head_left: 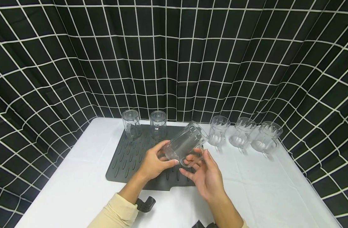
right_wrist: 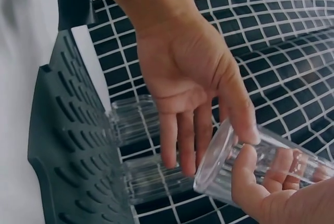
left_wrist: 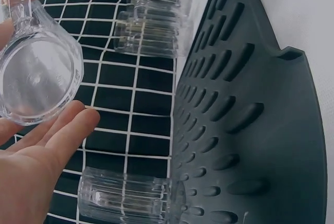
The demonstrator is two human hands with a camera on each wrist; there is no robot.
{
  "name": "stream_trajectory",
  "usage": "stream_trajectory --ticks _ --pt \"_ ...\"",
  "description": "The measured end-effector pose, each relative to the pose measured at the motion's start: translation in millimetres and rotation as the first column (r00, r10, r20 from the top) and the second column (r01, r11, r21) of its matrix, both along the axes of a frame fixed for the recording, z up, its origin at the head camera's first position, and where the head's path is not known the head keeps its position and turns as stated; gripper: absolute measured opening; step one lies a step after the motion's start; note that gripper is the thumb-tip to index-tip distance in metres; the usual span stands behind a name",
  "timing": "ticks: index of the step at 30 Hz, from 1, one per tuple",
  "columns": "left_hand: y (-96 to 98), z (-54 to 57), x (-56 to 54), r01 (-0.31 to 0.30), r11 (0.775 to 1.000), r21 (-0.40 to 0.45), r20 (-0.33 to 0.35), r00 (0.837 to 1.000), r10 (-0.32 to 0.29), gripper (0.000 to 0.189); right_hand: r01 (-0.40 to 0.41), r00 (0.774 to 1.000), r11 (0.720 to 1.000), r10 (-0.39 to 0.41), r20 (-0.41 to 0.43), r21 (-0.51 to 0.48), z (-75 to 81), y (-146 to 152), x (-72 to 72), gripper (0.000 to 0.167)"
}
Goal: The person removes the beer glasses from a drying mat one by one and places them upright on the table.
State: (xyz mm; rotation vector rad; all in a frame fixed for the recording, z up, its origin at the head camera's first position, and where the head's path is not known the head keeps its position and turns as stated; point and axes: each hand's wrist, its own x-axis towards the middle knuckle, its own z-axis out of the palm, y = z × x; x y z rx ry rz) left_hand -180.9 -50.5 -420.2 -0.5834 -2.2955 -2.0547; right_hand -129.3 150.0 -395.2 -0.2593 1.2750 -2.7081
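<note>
Currently held: one mug [head_left: 186, 142], in the air over the mat [head_left: 125, 158], ahead of and between the hands.
Axis: diagonal; one end low at the left hand [head_left: 151, 163], the other up, away and rightward. Can't tell for sure which end is the mouth.
Left hand: grips the low end, thumb and fingers on the glass.
Right hand [head_left: 206, 179]: fingers curled at the handle [head_left: 195, 162], which sits on its side.
Nearer: left for the low end, right for the handle; both touching.
Mat mugs [head_left: 158, 125]: two, standing at its far side, nearer left.
Row mugs [head_left: 242, 133]: three, on the table [head_left: 265, 186], off to the right.
Count: six mugs, one mat.
</note>
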Motion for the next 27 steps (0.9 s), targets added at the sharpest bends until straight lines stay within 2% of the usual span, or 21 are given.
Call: stream_trajectory --ticks 5,9,15,19,27 --pt "1.0 -2.0 0.7 0.027 0.999 -0.031 -0.006 1.000 -0.027 0.080 0.042 0.999 0.997 -0.040 -0.034 0.070 4.4 -4 7.3 0.027" --pt "1.3 -3.0 1.6 0.048 0.997 -0.058 -0.001 0.999 -0.048 0.082 0.072 0.992 0.992 -0.060 -0.114 0.106 5.7 -9 14.1 0.025" --pt "2.2 -3.0 2.0 0.070 0.995 -0.069 -0.002 0.998 -0.070 0.083 0.122 0.966 0.985 -0.089 -0.245 0.122 7.4 -18 21.5 0.021" --pt "2.5 -4.1 1.4 0.080 0.994 -0.070 -0.025 0.996 -0.082 0.084 0.165 0.951 0.976 -0.119 -0.284 0.144 8.6 -23 25.1 0.021" --pt "1.4 -5.9 2.6 0.075 0.996 -0.057 -0.056 0.995 -0.078 0.081 0.289 0.909 0.935 -0.200 -0.367 0.207 6.9 -30 29.4 0.025"
